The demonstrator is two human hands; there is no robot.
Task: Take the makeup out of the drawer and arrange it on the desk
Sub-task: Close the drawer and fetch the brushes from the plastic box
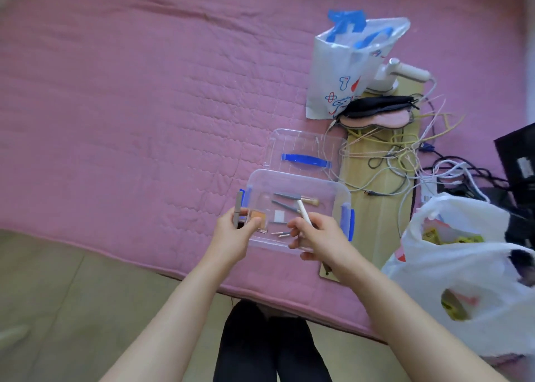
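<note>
Scene, left to right. A pink quilted bedcover point(144, 106) serves as the work surface; no desk or drawer proper is visible.

Left hand point(234, 232): fingers curled round a grey pen-shaped stick point(237, 209), probably an eyeliner or brow pencil, held upright at the left wall of the box. The thumb appears to rest on the box rim beside a small orange compact point(257, 216) inside; whether it touches the compact cannot be told.

Clear plastic storage box point(333, 189), blue latches: it sits open on the bedcover, near its front edge. The makeup still inside comprises the compact, a small white pad point(279, 216), two grey pencils point(285, 196), a tan-tipped brush point(311, 201) and several short thin sticks point(280, 233) at the front. The box's lid point(304, 146), with its blue handle, lies just behind the box.

Right hand point(318, 235): fingers pinch a white pen-shaped stick point(305, 215), tip angled up and left over the box interior.

Further right: a wooden board point(373, 222) carrying tangled cables point(405, 150), and a white plastic bag point(463, 266).

Hazards, judged from this state:
- Both hands are loaded. Reaching for a further item risks dropping a stick back into the box or onto the floor.
- The box is light and close to the bed edge. Pressure on its front rim could tip or slide it off.
- The bedcover is soft and creased. Round sticks laid on it may roll out of arrangement.
- The short sticks are small and easily overlooked.
</note>
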